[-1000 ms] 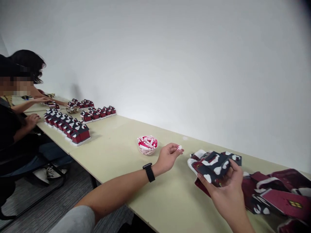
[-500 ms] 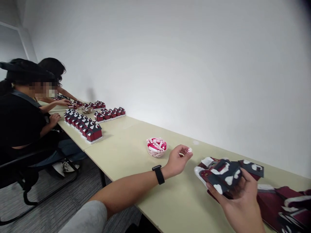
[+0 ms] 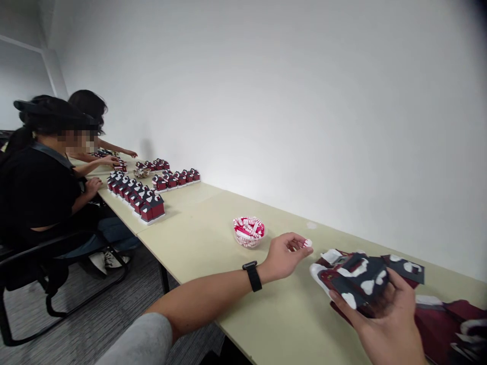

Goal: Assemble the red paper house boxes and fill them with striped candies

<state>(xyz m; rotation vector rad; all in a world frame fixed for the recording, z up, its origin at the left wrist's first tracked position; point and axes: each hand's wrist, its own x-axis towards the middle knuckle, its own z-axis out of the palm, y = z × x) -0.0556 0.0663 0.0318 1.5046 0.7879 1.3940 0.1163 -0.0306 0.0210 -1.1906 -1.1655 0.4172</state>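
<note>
My left hand [image 3: 284,256], with a black watch on its wrist, pinches a small white piece with pinkish-red marks [image 3: 308,243] between thumb and fingers. What the piece is I cannot make out. It is held just left of a model house [image 3: 355,278] and apart from it. The house has a dark roof with white snow patches, dark red walls and a white base. My right hand [image 3: 395,317] grips this house from the right, tilted above the table. To the left of my left hand stands a clear bowl [image 3: 249,242] full of red-and-white striped pieces.
More dark red houses [image 3: 441,319] lie at the right, one [image 3: 407,268] behind my right hand. Rows of similar houses [image 3: 137,195] stand at the table's far left. Two people [image 3: 45,187] sit there, hands over the table [image 3: 190,238]. A wall runs along the back.
The view has swung slightly left. My left hand, still pinching the white piece, has moved a little toward the house. The farther person's hand has lifted away from the houses.
</note>
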